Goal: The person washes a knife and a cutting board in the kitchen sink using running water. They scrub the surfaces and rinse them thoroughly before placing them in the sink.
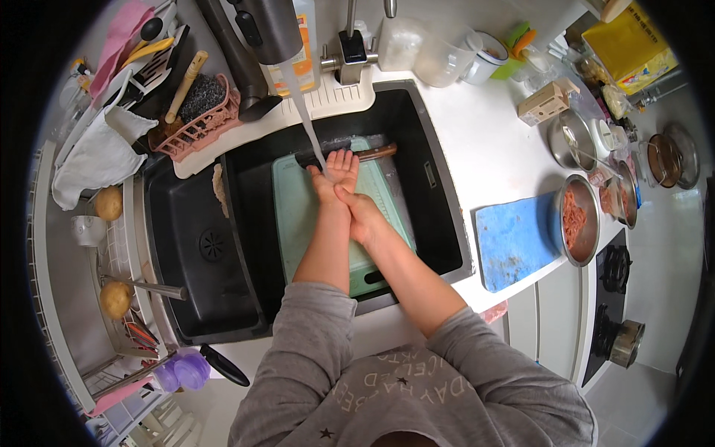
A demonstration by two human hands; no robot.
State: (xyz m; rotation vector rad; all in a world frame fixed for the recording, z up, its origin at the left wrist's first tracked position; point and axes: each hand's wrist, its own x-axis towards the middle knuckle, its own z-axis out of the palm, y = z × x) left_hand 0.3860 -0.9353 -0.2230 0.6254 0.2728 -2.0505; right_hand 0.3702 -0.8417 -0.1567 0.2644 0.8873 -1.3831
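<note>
My left hand (338,173) is held palm up, with nothing in it, in the running water (304,114) from the tap. My right hand (361,217) wraps around the left wrist from the right, its thumb over the heel of the palm. Both hands are above a pale green cutting board (301,223) lying in the black sink (441,223). Beyond my fingers, a knife with a wooden handle (379,152) lies across the board's far end. My left hand hides part of the knife.
A smaller basin (206,296) with a drain adjoins on the left. A pink caddy (223,112) holds a scrubber behind it. On the right counter are a blue board (511,240) and a steel bowl (589,246) containing raw minced meat (572,218). A black handle (223,366) juts out near the front left.
</note>
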